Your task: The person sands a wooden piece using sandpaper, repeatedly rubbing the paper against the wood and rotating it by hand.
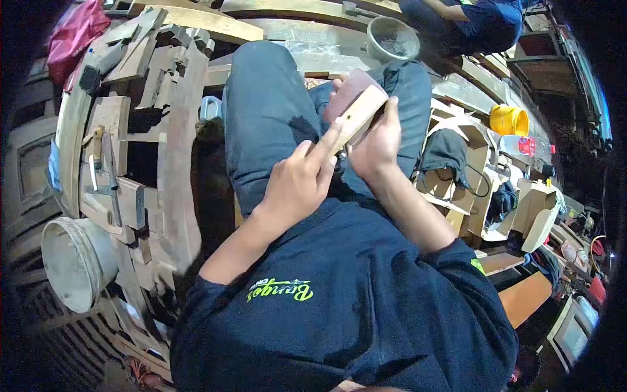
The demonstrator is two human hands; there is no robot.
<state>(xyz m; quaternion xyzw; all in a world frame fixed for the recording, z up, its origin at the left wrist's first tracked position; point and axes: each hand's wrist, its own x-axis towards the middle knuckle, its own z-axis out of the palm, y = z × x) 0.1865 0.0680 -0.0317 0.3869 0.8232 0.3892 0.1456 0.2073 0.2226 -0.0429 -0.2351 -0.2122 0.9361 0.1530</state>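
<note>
A pale piece of wood (359,116), flat with a dark spot, is held slantwise above my lap. My left hand (300,179) grips its near end, the index finger stretched along its upper face. Behind the wood's far part, a reddish-brown sheet that looks like sandpaper (346,91) shows. My right hand (379,144) cups the sheet and the wood from below and the right, thumb up beside the wood's edge. Fingertips show at the sheet's far left side; most of the right fingers are hidden behind it.
Wood offcuts and hand tools (108,163) lie on the left, near a white bucket (55,264). A grey bucket (392,32) stands ahead, beside another person (470,26). To the right are a yellow container (506,119), a plastic bottle (528,146) and open boxes (532,206).
</note>
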